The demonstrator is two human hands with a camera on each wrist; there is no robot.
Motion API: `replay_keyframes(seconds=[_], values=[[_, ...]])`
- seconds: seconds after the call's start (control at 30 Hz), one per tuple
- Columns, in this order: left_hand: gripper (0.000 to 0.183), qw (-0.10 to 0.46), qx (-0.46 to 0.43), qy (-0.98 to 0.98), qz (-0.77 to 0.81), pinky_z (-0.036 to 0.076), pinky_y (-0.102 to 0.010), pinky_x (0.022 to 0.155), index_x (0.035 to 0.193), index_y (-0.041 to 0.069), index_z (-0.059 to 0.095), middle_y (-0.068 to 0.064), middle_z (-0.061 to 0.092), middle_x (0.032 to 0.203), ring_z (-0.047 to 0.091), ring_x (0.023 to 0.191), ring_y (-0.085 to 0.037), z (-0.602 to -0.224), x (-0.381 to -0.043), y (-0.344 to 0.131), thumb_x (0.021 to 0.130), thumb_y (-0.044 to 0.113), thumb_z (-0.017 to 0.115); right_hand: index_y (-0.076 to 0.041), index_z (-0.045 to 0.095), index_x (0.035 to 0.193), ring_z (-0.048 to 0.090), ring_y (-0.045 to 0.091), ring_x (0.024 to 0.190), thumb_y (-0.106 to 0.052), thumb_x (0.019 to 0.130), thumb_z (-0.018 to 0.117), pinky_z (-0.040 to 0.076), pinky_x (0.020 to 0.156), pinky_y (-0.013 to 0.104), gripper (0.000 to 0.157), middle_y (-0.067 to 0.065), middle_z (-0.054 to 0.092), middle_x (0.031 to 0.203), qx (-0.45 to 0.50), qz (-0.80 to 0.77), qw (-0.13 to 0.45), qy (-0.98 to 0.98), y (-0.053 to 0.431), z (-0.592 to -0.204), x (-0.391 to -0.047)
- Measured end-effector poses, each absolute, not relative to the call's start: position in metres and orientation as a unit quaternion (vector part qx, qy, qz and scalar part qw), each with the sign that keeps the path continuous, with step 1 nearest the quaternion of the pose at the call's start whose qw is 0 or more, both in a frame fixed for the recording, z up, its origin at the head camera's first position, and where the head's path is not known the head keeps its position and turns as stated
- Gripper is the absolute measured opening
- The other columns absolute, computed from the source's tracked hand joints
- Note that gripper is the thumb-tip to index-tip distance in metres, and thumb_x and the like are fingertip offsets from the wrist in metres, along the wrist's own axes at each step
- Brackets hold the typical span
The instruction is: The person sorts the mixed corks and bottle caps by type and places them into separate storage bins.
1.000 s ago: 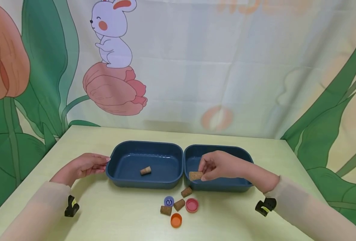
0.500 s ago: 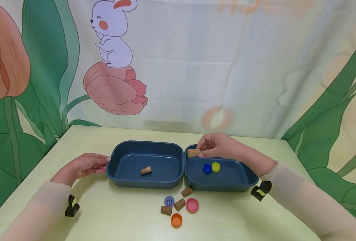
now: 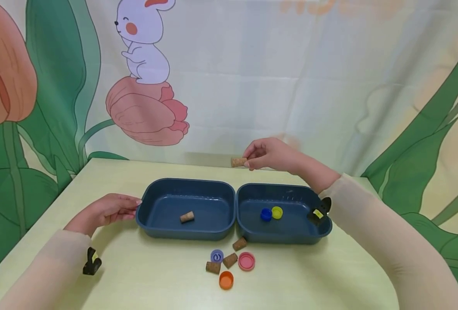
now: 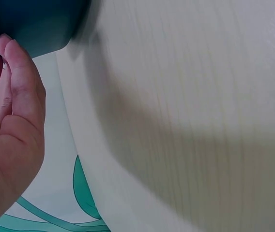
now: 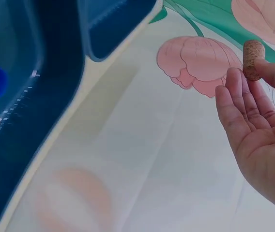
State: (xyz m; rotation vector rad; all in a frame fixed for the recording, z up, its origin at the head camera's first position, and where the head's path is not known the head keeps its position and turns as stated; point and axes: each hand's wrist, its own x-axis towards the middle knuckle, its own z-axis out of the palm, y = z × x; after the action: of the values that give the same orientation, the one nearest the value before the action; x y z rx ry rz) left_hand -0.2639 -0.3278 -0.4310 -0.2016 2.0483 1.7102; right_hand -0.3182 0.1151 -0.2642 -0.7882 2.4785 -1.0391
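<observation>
My right hand [image 3: 269,156] pinches a cork [image 3: 238,162] between thumb and fingertips, raised above the far side of the two trays. In the right wrist view the cork [image 5: 252,60] stands upright at the fingertips. With thumb and fingers my left hand [image 3: 114,209] pinches the left rim of the left dark blue tray [image 3: 186,234]; the left wrist view shows fingertips at that tray's edge [image 4: 45,29]. One cork [image 3: 187,217] lies inside the left tray. Inside the right blue tray [image 3: 287,237] are a blue bottle cap [image 3: 266,215] and a yellow bottle cap [image 3: 277,212].
In front of the trays lie three corks, one [image 3: 239,244] near the right tray, one [image 3: 230,260] in the middle and one [image 3: 213,267] to the left. Among them are purple [image 3: 217,256], pink [image 3: 246,261] and orange [image 3: 226,280] caps. A printed curtain [image 3: 229,86] hangs behind the table.
My right hand has risen away from in front of the right tray to beyond its far rim, carrying the cork. The caps in that tray came into sight. My left hand has stayed put.
</observation>
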Motion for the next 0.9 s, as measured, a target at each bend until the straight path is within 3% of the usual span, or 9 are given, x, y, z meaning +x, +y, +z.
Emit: replay_keyframes(seconds=[0.23, 0.53, 0.9], values=[[0.038, 0.231, -0.068, 0.75, 0.616, 0.062, -0.018, 0.075, 0.132, -0.007, 0.06, 0.008, 0.074, 0.082, 0.07, 0.074, -0.003, -0.428, -0.266, -0.327, 0.105, 0.019, 0.057, -0.002, 0.065, 0.118, 0.068, 0.018, 0.093, -0.014, 0.099, 0.065, 0.057, 0.088, 0.03, 0.023, 0.011, 0.074, 0.105, -0.277, -0.371, 0.164, 0.871, 0.095, -0.253, -0.333], [0.023, 0.235, -0.065, 0.745, 0.62, 0.062, -0.017, 0.074, 0.119, 0.002, 0.067, 0.009, 0.074, 0.081, 0.07, 0.073, -0.003, -0.424, -0.268, -0.326, 0.105, 0.019, 0.058, -0.002, 0.065, 0.119, 0.068, 0.019, 0.095, -0.016, 0.099, 0.065, 0.059, 0.097, 0.035, 0.025, 0.01, 0.074, 0.107, -0.261, -0.395, 0.158, 0.866, 0.072, -0.261, -0.342], [0.037, 0.233, -0.076, 0.747, 0.618, 0.062, -0.018, 0.073, 0.132, -0.009, 0.058, 0.009, 0.073, 0.08, 0.069, 0.073, -0.003, -0.427, -0.262, -0.328, 0.106, 0.018, 0.056, 0.002, 0.065, 0.121, 0.071, 0.027, 0.102, -0.014, 0.099, 0.066, 0.059, 0.103, 0.041, 0.027, 0.019, 0.073, 0.116, -0.258, -0.407, 0.158, 0.862, 0.039, -0.283, -0.352]])
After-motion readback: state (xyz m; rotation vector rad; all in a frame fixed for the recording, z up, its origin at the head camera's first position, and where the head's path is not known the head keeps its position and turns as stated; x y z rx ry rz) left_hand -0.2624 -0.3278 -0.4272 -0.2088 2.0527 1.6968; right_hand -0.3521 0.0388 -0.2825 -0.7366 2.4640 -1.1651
